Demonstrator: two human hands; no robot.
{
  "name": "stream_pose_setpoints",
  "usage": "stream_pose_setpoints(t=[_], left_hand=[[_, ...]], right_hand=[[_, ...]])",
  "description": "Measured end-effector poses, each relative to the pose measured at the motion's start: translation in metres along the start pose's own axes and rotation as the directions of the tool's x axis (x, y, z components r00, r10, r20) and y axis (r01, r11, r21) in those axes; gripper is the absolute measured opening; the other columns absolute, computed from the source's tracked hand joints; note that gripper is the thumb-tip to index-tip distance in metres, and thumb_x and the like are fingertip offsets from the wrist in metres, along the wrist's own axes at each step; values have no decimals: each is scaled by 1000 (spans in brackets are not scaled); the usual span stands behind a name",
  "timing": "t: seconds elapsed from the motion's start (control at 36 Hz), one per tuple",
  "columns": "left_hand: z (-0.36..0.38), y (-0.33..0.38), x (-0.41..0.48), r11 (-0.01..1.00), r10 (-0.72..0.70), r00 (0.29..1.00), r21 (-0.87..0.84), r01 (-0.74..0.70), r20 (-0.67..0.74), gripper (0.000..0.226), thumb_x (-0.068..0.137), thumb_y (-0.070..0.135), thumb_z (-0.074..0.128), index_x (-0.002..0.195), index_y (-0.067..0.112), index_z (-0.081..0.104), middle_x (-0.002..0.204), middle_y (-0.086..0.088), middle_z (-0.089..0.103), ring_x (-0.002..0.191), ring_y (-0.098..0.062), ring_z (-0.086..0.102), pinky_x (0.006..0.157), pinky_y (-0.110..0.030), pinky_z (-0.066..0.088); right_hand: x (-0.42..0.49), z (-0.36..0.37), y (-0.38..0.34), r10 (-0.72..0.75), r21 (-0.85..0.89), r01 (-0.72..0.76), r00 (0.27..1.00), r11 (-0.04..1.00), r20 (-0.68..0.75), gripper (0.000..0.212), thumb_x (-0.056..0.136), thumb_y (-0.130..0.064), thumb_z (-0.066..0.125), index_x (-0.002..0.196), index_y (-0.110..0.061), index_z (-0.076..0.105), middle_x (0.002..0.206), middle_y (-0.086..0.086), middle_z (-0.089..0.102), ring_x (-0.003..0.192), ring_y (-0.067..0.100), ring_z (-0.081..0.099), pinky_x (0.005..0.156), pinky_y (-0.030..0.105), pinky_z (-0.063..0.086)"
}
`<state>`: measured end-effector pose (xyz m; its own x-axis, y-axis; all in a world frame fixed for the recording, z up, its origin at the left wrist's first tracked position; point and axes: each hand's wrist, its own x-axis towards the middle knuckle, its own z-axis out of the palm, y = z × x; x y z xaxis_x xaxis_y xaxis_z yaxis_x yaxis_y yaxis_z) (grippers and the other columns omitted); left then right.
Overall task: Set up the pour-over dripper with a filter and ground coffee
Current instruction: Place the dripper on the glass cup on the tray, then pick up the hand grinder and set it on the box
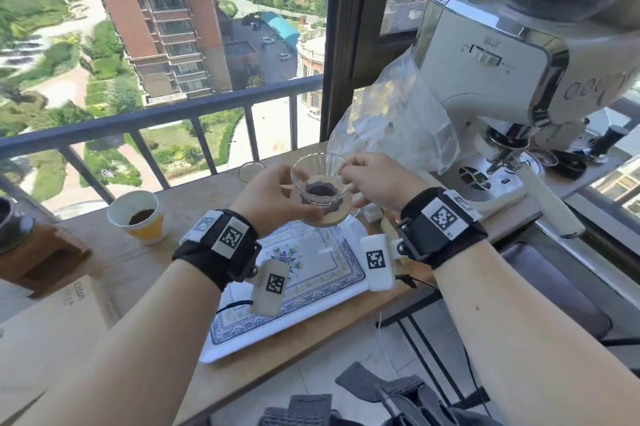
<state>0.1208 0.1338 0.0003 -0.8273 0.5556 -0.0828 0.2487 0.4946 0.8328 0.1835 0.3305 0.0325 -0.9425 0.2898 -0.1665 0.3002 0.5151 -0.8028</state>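
Observation:
A clear glass dripper (317, 179) on a round wooden base is held up above the patterned tray (332, 273). My left hand (273, 198) grips its wooden base from the left. My right hand (375, 183) pinches the glass rim on the right side. The cone looks bare inside, with a dark hole at its bottom. A paper cup (138, 214) holding dark ground coffee stands on the wooden table to the left. A clear plastic bag (394, 127) lies behind the dripper; its contents are unclear.
A white espresso machine (491, 79) with a white portafilter handle (550, 204) fills the right side. A small glass (251, 171) stands behind my left hand. A wooden hand grinder (24, 242) and a cardboard box (55, 321) sit at the left. The window railing (156, 117) runs behind the table.

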Motion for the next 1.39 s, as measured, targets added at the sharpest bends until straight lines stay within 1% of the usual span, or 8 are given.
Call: stream_pose_setpoints(t=[0.19,0.47,0.67,0.81,0.92,1.03,1.17,1.39], left_hand=[[-82,-29,-30,989,-139,968,17,145,-208,66,65,29,97,121,26,62,109,10,73,96,-7,70,87,-30,56],[-206,-53,-154,960,-270,844,-63,273,-464,133,40,71,89,153,25,37,152,-1,49,131,-16,50,114,-39,40],[-273,-49,-214,983,51,646,151,100,-762,53,84,60,74,126,30,63,119,19,64,109,4,59,88,-18,48],[-298,-70,-228,988,43,715,137,74,-698,9,99,29,64,105,26,70,95,13,74,88,-1,70,83,-27,59],[-299,-114,-229,964,-127,794,115,240,-594,21,104,24,49,116,24,66,108,6,73,96,-14,70,85,-39,57],[-311,-165,-239,894,-284,826,177,412,-487,20,102,28,47,118,27,58,107,2,69,86,-13,65,64,-27,47],[-316,-198,-239,880,-398,826,88,466,-399,22,101,27,46,121,19,47,107,-1,63,93,-20,60,68,-29,46],[-315,-227,-233,853,-521,779,-172,493,-348,9,94,24,51,91,30,57,100,-7,74,95,-30,70,87,-47,56]], right_hand=[[40,67,-74,-161,-25,168,969,985,186,13,85,-26,58,82,-15,63,73,3,56,68,22,60,83,55,59],[25,183,-194,-311,137,280,853,950,419,33,88,-47,49,92,-15,55,84,11,49,74,26,46,65,35,43],[17,227,-266,-413,222,357,853,907,319,33,78,-45,59,90,-16,67,89,7,74,74,18,60,69,35,49],[8,278,-282,-440,163,408,845,898,306,31,87,-36,69,90,-5,70,83,9,74,69,17,61,68,36,51],[3,322,-265,-423,-22,451,851,892,310,23,88,-38,74,86,-15,72,78,-3,72,61,2,62,61,15,48],[-5,377,-250,-285,-119,358,871,926,399,29,88,-37,76,83,-10,65,77,4,67,70,20,61,66,29,48],[-18,418,-234,-117,-2,134,875,991,469,32,84,-36,80,70,-9,69,59,6,69,46,17,59,40,21,43],[-22,460,-223,-63,72,35,895,997,441,42,75,-52,78,90,-13,73,61,5,74,54,29,73,43,26,50]])
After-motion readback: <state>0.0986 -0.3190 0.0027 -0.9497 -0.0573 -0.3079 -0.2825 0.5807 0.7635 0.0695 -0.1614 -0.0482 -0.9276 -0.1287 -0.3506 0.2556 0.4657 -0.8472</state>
